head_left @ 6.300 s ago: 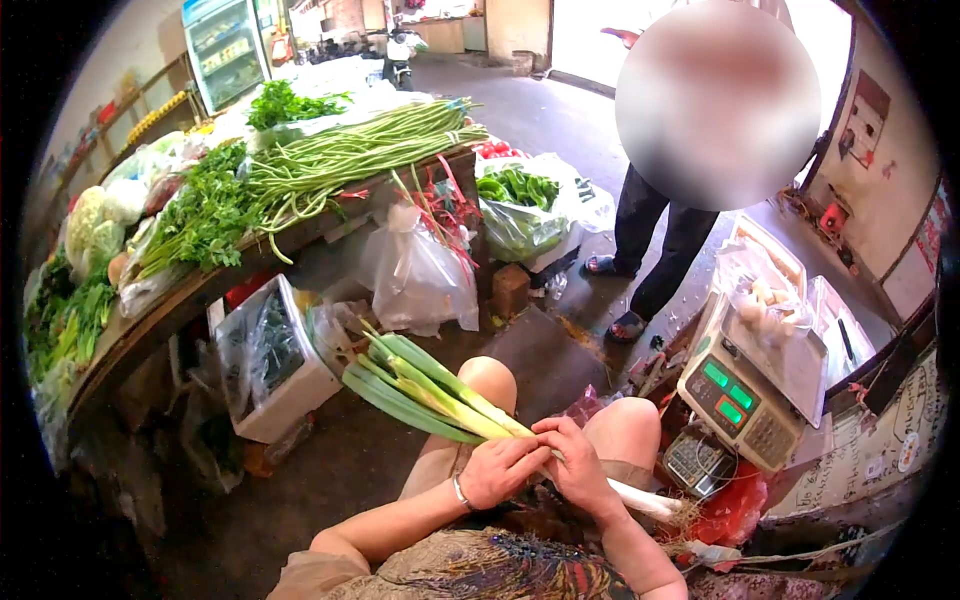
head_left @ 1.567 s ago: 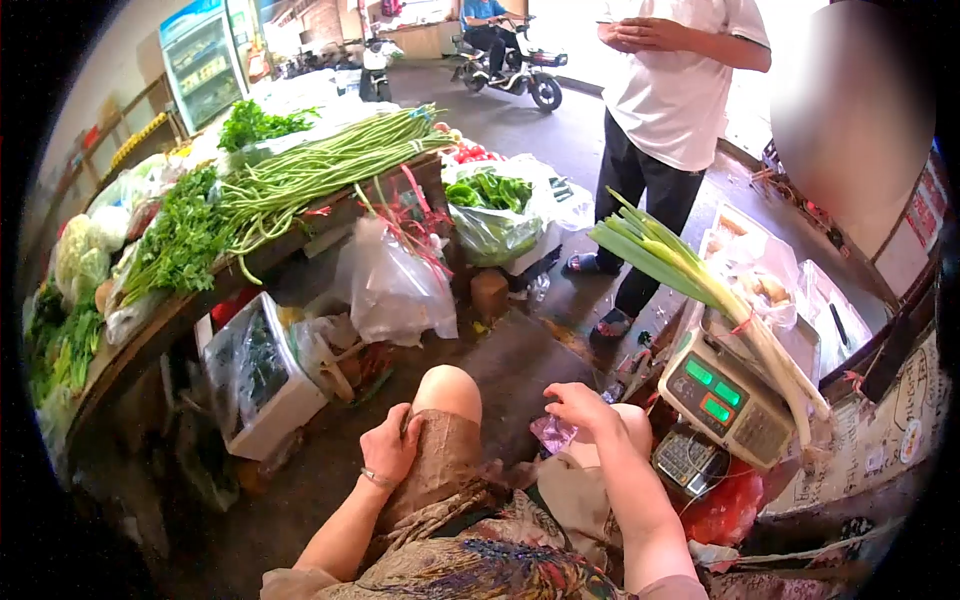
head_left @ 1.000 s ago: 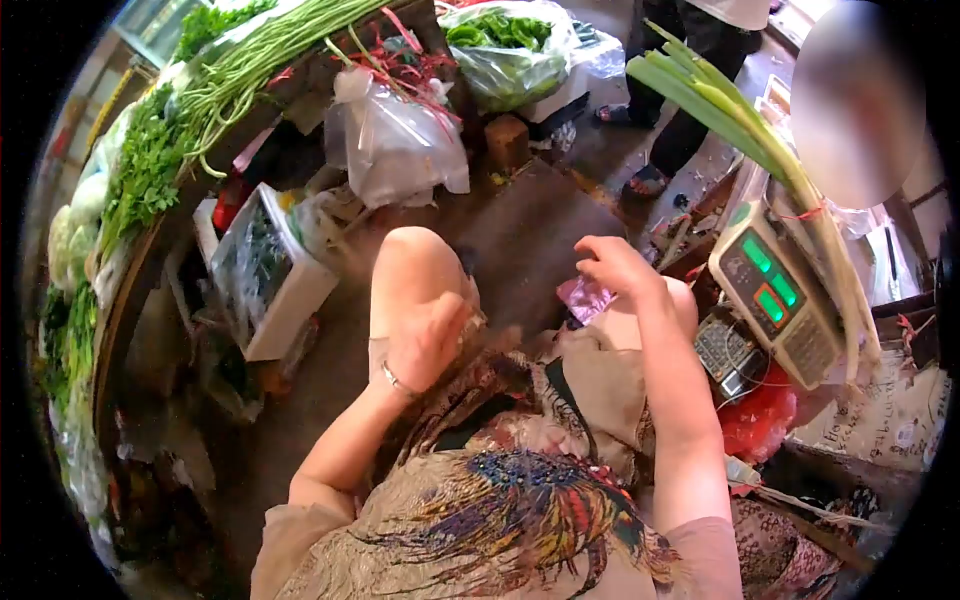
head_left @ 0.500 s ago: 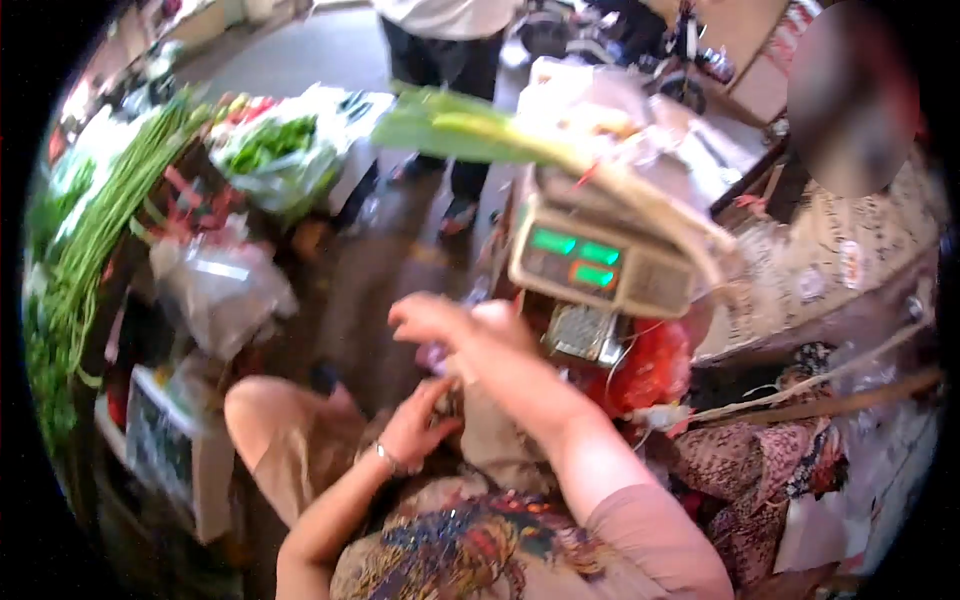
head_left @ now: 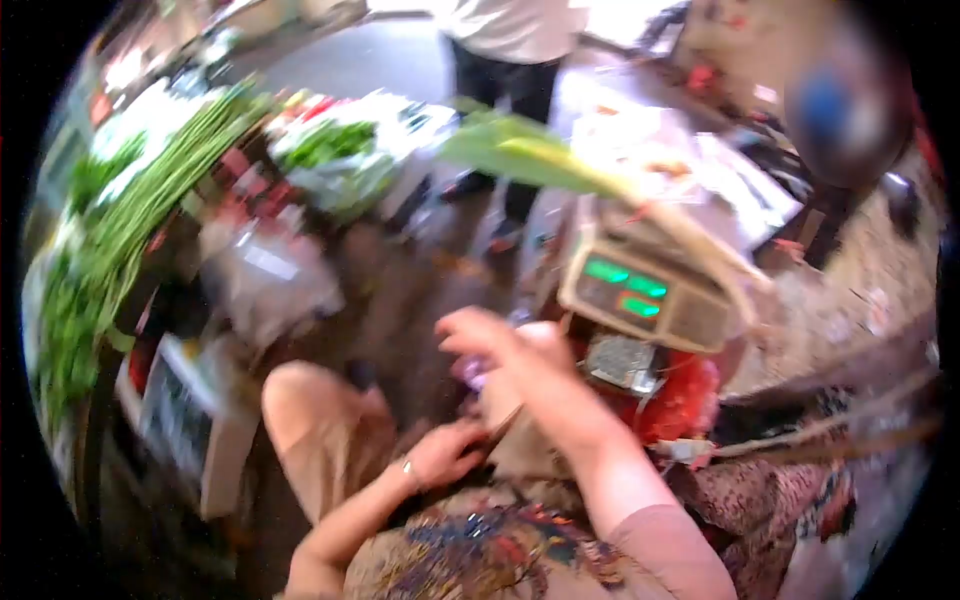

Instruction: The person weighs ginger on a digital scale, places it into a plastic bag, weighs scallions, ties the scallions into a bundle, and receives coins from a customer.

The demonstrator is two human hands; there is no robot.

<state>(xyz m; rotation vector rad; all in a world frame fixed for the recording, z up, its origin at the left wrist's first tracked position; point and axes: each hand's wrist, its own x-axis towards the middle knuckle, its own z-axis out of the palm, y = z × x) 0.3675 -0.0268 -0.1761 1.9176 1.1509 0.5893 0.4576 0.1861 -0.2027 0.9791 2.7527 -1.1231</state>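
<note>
My right hand point(head_left: 480, 335) reaches forward over my right leg, fingers extended and slightly apart, with nothing seen in it. Close to my lap is my left hand point(head_left: 447, 455), a bracelet point(head_left: 407, 467) at its wrist; its thumb stands apart from the fingers and it appears to hold nothing. Something small and purple point(head_left: 473, 374), too blurred to name, shows beneath my right hand. Right of that hand stands a weighing scale point(head_left: 690, 318) with lit green digits. Long leafy green stalks point(head_left: 600, 180) that look like leeks lie across its top.
Long green beans point(head_left: 165, 200) and bagged leafy greens point(head_left: 335, 150) are at left. A clear plastic bag point(head_left: 265, 275) hangs before them. A red plastic bag point(head_left: 685, 400) sits below the scale. One person point(head_left: 510, 70) stands ahead; cardboard point(head_left: 830, 290) is at right.
The whole view has shifted, so things appear further right and slightly lower. My left hand has turned, its fingers lying lower toward my lap. My right hand keeps about the same pose.
</note>
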